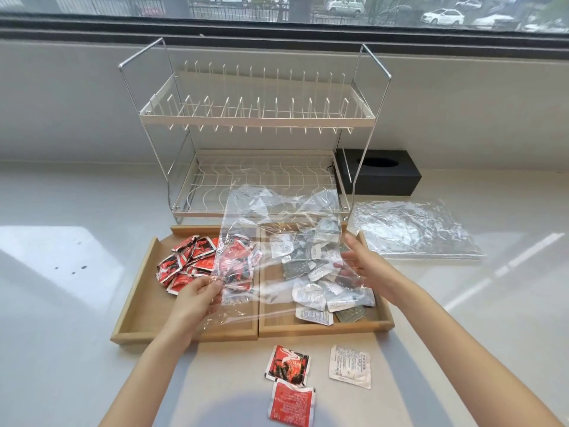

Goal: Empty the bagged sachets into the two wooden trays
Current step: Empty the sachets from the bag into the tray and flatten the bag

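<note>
Clear plastic bag (277, 241) hangs between my hands: left hand (197, 295) pinches its edge, right hand (365, 266) touches it, fingers straight. Beneath them, red sachets (184, 260) and silver sachets (320, 272) fill two wooden trays (144, 297).

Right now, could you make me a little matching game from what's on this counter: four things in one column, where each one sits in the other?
Things:
1. red sachets pile
2. silver-white sachets pile
3. clear bag
4. black tissue box

Places:
A. behind the dish rack's right leg
B. left wooden tray
C. held up over both trays
D. right wooden tray

Pairs: 1-B, 2-D, 3-C, 4-A
</note>
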A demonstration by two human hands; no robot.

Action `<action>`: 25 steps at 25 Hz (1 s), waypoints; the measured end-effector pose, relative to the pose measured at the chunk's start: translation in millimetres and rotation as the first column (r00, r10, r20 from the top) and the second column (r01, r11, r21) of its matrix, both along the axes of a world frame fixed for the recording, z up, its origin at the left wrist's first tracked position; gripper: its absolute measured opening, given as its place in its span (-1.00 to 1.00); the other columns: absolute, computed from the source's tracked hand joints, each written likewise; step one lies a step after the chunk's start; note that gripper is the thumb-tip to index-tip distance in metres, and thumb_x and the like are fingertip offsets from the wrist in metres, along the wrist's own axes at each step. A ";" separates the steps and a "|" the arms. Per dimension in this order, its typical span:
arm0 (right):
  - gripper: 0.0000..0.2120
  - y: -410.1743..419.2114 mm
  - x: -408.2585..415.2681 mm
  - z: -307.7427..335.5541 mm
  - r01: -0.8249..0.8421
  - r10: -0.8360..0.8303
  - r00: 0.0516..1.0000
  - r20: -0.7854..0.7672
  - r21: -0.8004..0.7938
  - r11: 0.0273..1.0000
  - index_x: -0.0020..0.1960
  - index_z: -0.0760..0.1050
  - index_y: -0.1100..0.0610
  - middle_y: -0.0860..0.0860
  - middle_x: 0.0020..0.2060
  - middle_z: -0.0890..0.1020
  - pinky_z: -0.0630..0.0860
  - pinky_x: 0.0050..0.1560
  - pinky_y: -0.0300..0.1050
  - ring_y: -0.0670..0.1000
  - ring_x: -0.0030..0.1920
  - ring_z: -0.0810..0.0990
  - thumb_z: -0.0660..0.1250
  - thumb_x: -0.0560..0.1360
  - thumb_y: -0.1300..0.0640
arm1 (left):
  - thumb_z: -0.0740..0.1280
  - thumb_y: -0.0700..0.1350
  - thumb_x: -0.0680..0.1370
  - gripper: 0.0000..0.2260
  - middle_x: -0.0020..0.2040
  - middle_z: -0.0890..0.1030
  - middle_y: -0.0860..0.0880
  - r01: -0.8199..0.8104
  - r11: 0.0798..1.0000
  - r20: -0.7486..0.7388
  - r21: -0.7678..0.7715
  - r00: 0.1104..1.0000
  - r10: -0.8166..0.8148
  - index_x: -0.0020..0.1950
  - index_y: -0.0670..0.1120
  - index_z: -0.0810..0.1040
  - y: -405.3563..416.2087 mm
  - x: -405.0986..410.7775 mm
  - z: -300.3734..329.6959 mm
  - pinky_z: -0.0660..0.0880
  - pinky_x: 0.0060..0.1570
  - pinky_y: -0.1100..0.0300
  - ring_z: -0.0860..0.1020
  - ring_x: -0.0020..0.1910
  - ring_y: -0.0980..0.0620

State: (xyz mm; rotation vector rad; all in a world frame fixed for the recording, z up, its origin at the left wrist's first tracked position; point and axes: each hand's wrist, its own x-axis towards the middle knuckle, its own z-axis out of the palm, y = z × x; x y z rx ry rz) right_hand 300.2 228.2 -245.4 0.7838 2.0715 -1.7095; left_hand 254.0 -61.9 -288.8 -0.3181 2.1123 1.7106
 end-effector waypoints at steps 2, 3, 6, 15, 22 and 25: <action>-0.42 2.3 -4.6 0.2 0.016 -0.018 0.999 -0.029 -0.049 0.999 0.36 0.28 0.19 0.09 0.30 0.41 0.31 0.26 -0.08 0.04 0.15 0.45 0.03 0.53 -0.20 | 0.26 -0.19 0.52 -0.83 -0.29 0.49 -0.02 0.003 0.999 -0.004 0.042 1.000 -0.003 0.08 -0.22 0.47 0.7 2.0 1.3 0.44 -0.33 0.32 0.46 -0.30 0.09; -0.45 2.2 -7.2 -0.6 0.015 -0.020 0.999 -0.038 -0.109 0.994 0.39 0.24 0.18 0.07 0.30 0.41 0.34 0.28 -0.07 0.04 0.16 0.47 0.05 0.54 -0.17 | 0.27 -0.19 0.52 -0.87 -0.27 0.50 -0.02 0.005 0.998 -0.004 0.059 1.000 -0.005 0.04 -0.19 0.48 1.5 2.4 2.5 0.43 -0.30 0.28 0.47 -0.28 0.08; -0.62 -1.8 -12.0 -1.8 0.041 -0.056 0.997 -0.058 -0.236 0.971 0.26 0.36 0.19 0.13 0.24 0.50 0.53 0.02 -0.17 0.03 0.10 0.57 0.12 0.56 -0.03 | 0.27 -0.20 0.52 -0.96 -0.25 0.52 -0.02 -0.010 0.995 -0.002 0.096 1.000 0.011 -0.06 -0.13 0.49 4.0 2.6 5.0 0.42 -0.27 0.24 0.48 -0.27 0.06; -0.76 4.2 -12.1 -11.6 0.162 -0.168 0.982 -0.087 -0.079 0.984 0.12 0.43 0.23 0.04 -0.16 0.58 0.44 -0.27 -0.27 -0.07 -0.29 0.48 0.32 0.48 0.21 | 0.26 -0.19 0.53 -0.94 -0.21 0.56 -0.05 -0.011 1.000 -0.060 0.029 0.998 0.013 -0.14 -0.08 0.48 -6.7 4.6 7.4 0.42 -0.29 0.24 0.53 -0.25 0.06; -0.74 5.0 -0.8 -9.1 0.098 -0.127 0.978 -0.167 -0.172 0.980 0.07 0.49 0.16 0.05 -0.12 0.61 0.43 -0.06 -0.15 -0.01 -0.13 0.56 0.27 0.50 0.01 | 0.14 0.03 0.56 -0.79 -0.11 0.58 -0.03 0.038 0.999 0.022 0.030 0.999 -0.038 -0.12 -0.04 0.48 -5.8 9.2 16.9 0.41 -0.24 0.19 0.56 -0.19 0.05; -0.87 8.9 6.5 -7.8 0.022 -0.067 0.982 -0.174 -0.248 0.968 -0.07 0.50 0.15 -0.02 -0.20 0.64 0.48 -0.15 -0.21 -0.09 -0.22 0.60 0.28 0.49 0.09 | 0.06 0.20 0.53 -0.67 0.00 0.54 0.06 -0.054 0.997 0.036 0.061 0.998 0.052 0.13 0.05 0.41 -5.9 6.6 19.5 0.47 -0.11 0.11 0.58 -0.04 -0.04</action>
